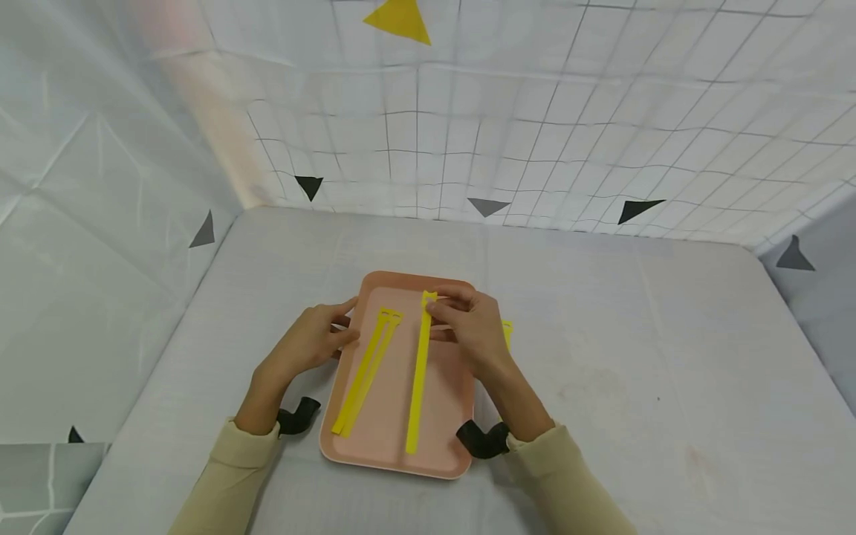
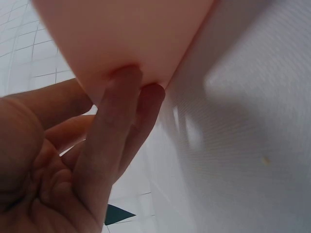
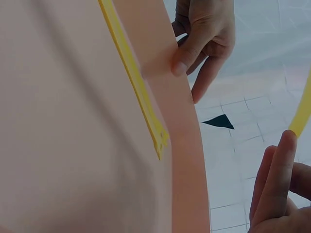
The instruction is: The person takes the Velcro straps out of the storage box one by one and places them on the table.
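Note:
A pink tray (image 1: pixel 443 416) sits in front of me, its far end away from me. My left hand (image 1: pixel 310 338) holds its left rim, thumb on top and fingers (image 2: pixel 121 97) against the underside. Between thumb and fingertips, my right hand (image 1: pixel 471 327) pinches a yellow cable strap (image 1: pixel 418 379) near its slotted head; the strap hangs over the tray with its tail toward me. Two more yellow straps (image 1: pixel 364 375) lie side by side on the tray's left half, slotted heads at the far end, also visible in the right wrist view as yellow straps (image 3: pixel 133 82).
Past my right wrist, part of another yellow strap (image 1: pixel 507 329) shows beside the tray. The table (image 1: pixel 635 357) has a white cover. Behind it hangs a white gridded sheet (image 1: pixel 501 126) with dark triangles. Black curved pieces (image 1: pixel 483 440) sit at both wrists.

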Available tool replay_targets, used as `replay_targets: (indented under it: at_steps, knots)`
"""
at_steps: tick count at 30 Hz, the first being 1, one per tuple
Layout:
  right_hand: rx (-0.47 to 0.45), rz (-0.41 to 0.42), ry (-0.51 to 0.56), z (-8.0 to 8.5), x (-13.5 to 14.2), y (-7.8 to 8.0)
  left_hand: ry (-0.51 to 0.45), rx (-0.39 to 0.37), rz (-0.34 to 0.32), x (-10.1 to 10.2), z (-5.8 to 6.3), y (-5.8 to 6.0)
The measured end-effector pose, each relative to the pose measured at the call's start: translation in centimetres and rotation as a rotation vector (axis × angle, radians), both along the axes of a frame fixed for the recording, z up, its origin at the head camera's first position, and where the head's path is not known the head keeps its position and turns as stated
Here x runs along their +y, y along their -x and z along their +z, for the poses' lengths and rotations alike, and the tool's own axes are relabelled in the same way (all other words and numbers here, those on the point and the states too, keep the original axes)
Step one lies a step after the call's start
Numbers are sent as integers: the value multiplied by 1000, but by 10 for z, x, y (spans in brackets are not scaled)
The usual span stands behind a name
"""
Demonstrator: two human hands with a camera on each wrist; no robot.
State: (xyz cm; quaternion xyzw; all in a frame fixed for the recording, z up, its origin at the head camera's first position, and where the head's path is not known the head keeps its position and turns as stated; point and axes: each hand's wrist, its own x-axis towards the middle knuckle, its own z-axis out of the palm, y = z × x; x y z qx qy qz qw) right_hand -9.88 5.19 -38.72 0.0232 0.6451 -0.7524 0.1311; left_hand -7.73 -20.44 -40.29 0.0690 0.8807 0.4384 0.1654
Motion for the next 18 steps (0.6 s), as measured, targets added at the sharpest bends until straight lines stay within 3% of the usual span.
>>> replay_targets:
  at_steps: [18]
  knots:
    - [0,-21,-34,11,19,2,7,-6,9,1,0,0]
